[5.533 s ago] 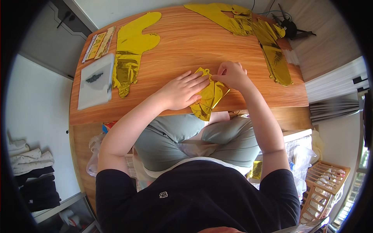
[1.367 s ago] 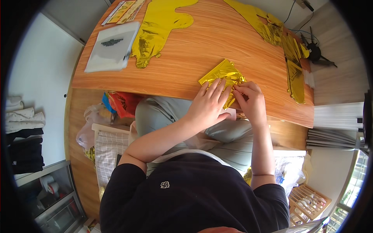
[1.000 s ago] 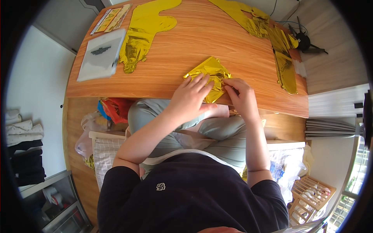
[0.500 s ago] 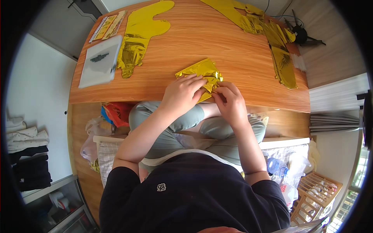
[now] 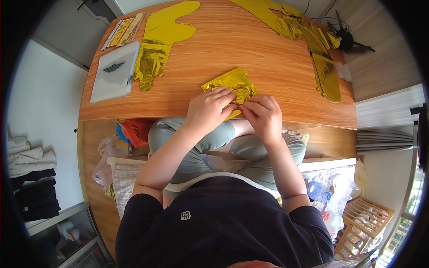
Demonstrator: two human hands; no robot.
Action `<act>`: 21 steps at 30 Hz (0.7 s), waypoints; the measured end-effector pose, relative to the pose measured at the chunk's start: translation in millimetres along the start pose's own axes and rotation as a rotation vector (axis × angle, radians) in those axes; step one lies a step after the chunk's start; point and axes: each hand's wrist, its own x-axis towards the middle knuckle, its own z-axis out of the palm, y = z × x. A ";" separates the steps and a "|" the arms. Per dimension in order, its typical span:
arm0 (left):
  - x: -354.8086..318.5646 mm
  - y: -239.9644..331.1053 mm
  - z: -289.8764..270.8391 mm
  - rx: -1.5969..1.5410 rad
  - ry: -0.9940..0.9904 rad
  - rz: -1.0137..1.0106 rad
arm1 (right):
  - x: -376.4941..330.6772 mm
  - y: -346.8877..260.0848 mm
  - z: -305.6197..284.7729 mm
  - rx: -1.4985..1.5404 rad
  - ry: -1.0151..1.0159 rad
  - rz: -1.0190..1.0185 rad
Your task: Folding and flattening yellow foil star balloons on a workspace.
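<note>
We take this for a room in a home: folded clothes [image 5: 36, 201] at left, a gray curtain [image 5: 384, 141] and slatted wooden rack [image 5: 359, 226] at right, beyond a wood-grain tabletop [image 5: 250, 49].

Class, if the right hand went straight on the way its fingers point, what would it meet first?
The gold foil, which the right hand seems to touch; the left hand seems next, though depth is unclear.
</note>
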 end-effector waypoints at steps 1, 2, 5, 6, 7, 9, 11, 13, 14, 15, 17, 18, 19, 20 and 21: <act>0.0 -0.1 0.4 0.001 -0.001 -0.003 | 0.7 -0.2 0.9 0.002 -0.002 0.001; 0.1 0.0 0.6 0.037 -0.015 0.015 | 1.9 -0.8 1.2 0.004 0.005 -0.021; -0.5 1.8 0.7 0.078 -0.026 0.039 | 4.4 -1.0 -2.8 0.007 0.014 -0.055; -0.8 1.1 1.2 0.080 -0.033 0.036 | 5.5 -0.6 -3.1 0.016 0.010 -0.060; -0.5 0.5 2.0 0.080 -0.034 0.036 | 6.7 -1.0 -3.4 0.017 0.010 -0.059; 0.1 0.1 3.8 0.086 -0.034 0.034 | 9.1 -2.4 -5.2 0.017 -0.004 -0.034; -0.2 -0.1 2.8 0.085 -0.032 0.031 | 14.3 -5.7 -6.8 -0.038 -0.013 -0.053; -0.3 0.3 2.6 0.081 -0.027 0.031 | 16.4 -3.6 -7.9 -0.098 -0.021 -0.073; -0.3 0.5 3.1 0.076 -0.029 0.030 | 15.9 0.5 -8.8 -0.123 -0.025 -0.130; -0.7 0.3 3.2 0.073 -0.030 0.029 | 16.3 2.7 -9.7 -0.147 -0.030 -0.188; -1.0 0.3 3.4 0.065 -0.022 0.024 | 18.2 4.0 -12.2 -0.156 -0.044 -0.216; -1.2 -0.1 3.8 0.057 -0.015 0.019 | 19.0 4.1 -13.0 -0.166 -0.058 -0.243; -1.5 -0.9 4.5 0.059 -0.014 0.019 | 18.9 4.7 -12.9 -0.166 -0.057 -0.244; -1.9 -2.1 5.4 0.058 -0.011 0.032 | 18.5 5.4 -12.4 -0.166 -0.060 -0.248; -1.6 -2.3 5.4 0.057 -0.008 0.045 | 18.7 5.3 -12.5 -0.167 -0.064 -0.252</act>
